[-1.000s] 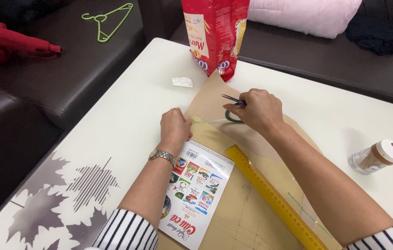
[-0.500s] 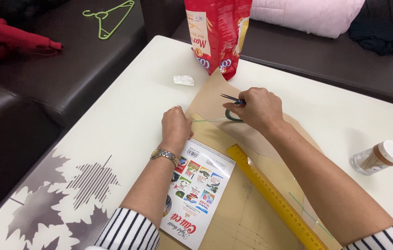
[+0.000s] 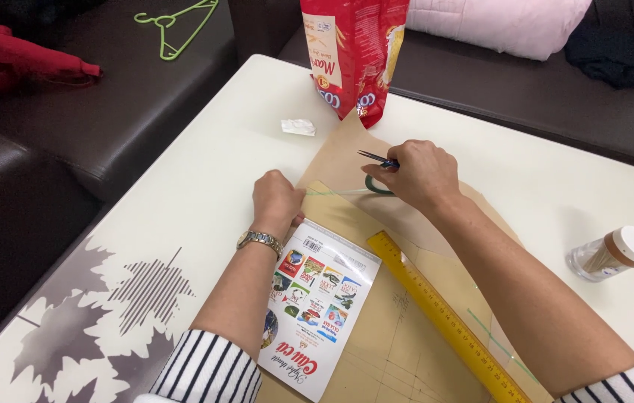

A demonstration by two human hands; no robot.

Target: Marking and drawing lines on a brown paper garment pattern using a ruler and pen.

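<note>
Pressing down with your left hand [image 3: 276, 200], you pin the near-left edge of the brown paper [image 3: 399, 216] flat against the white table [image 3: 205, 149]; the fingers are curled and closed on the sheet's edge, and a metal wristwatch [image 3: 260, 239] sits on that wrist. Your right hand [image 3: 420, 173] is closed around a pair of scissors [image 3: 378, 160], whose dark blades point left out of the fist while a green handle loop shows just beneath the palm. The blades lie over the far part of the brown paper, which spreads from the middle of the table toward the near right. A yellow ruler [image 3: 447, 317] lies diagonally on the paper, near your right forearm. A printed leaflet [image 3: 317, 306] rests on the paper's near-left part, partly under your left forearm. Far from you, a red snack bag [image 3: 353, 56] stands upright, touching the paper's far corner, with a small crumpled white scrap [image 3: 298, 127] to its left. A small capped jar [image 3: 615, 254] lies at the right, well apart from the paper. A green hanger [image 3: 176, 26] rests on the dark sofa, far left.
</note>
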